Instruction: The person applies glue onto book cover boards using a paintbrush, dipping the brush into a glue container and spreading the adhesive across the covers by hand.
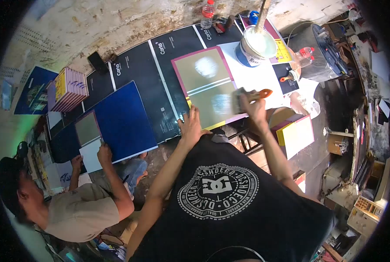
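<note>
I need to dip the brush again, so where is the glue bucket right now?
In the head view the glue bucket stands at the far right of the table, just beyond the olive sheet that the right hand brushes, beside a plastic bottle.

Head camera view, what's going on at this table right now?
The person's right hand holds a wide brush against an olive sheet with a pink border, while the left hand lies flat on the sheet's near edge. A white bucket with a stick in it stands beyond. To the left, a co-worker grips a blue cover on the same table.
</note>
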The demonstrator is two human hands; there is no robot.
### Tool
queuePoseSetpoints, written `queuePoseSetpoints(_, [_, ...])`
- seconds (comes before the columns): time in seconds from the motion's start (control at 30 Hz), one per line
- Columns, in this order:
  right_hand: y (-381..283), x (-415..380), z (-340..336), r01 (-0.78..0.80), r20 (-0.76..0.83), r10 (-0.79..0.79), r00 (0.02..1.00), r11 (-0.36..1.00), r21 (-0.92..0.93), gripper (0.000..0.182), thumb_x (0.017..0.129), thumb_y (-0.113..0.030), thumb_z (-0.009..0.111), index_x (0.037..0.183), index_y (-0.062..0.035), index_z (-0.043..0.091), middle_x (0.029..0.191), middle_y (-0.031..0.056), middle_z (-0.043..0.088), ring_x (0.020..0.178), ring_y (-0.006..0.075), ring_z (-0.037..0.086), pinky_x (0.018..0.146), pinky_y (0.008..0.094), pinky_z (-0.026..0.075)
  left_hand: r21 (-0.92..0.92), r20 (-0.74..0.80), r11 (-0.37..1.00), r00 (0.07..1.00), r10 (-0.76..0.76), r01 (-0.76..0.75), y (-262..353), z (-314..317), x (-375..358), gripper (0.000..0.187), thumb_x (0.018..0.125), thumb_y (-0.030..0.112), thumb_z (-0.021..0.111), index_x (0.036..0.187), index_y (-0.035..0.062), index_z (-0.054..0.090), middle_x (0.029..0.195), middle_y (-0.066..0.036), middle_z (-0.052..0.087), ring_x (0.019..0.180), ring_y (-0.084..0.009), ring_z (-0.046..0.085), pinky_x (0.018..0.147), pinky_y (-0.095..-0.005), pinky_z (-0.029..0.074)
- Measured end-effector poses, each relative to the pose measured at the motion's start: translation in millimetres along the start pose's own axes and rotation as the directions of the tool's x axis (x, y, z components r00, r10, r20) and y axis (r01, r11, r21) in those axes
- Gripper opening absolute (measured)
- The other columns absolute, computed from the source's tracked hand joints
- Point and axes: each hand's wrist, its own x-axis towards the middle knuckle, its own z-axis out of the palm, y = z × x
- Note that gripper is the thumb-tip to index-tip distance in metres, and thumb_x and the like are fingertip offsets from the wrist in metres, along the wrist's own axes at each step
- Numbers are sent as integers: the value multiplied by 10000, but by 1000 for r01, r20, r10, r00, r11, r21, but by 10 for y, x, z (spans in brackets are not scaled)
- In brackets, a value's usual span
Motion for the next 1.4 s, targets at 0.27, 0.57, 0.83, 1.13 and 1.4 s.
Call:
queuePoseSetpoints(0.27, [311, -209, -227, -153, 77, 207, 975, 883, -445, 502, 864, -517, 610, 775, -26, 660, 698, 239, 658, 721, 380, 692, 640, 471, 550, -19, -62, 999, 998, 25, -26, -53, 72, -19, 1158, 550, 587, 824, 1436, 26, 333, 1530, -92, 280, 1179, -325, 494, 876, -591, 413])
queuePoseSetpoints(0.57, [124, -91, -23, 105, 265, -30, 964, 956, -274, 316, 820, -319, 709, 897, -17, 660, 709, 192, 640, 692, 345, 664, 660, 426, 519, -91, 10, 996, 1000, -15, 16, -42, 71, -12, 1159, 580, 552, 844, 1472, 84, 271, 1542, -114, 236, 1327, -389, 382, 938, -662, 367])
queuePoseSetpoints(0.83, [-50, 546, -342, 96, 271, -111, 956, 993, 68, 202, 828, -202, 740, 854, -17, 664, 767, 95, 668, 694, 171, 638, 628, 336, 507, -94, -53, 995, 998, 35, -40, -140, 199, -15, 1098, 647, 667, 731, 1468, 66, 316, 1566, -97, 213, 1283, -383, 422, 888, -651, 397])
queuePoseSetpoints(1.13, [-172, 1616, 687, 564, 564, -303, 768, 737, -372, 308, 855, -403, 664, 884, -105, 590, 790, 130, 640, 684, 340, 628, 625, 457, 493, 15, -104, 1000, 994, 22, -20, -100, 309, -57, 1093, 660, 709, 677, 1477, 75, 321, 1583, -89, 191, 1239, -402, 437, 888, -653, 387])
queuePoseSetpoints(1.4, [9, 1573, 1194, 893, 488, -778, 396, 451, -6, 260, 788, -189, 606, 1030, -161, 695, 860, 112, 687, 798, 338, 653, 786, 439, 498, -49, -8, 997, 998, -67, 66, 3, 198, -46, 1078, 674, 611, 748, 1495, 93, 280, 1608, -39, 127, 1279, -398, 434, 924, -674, 367])
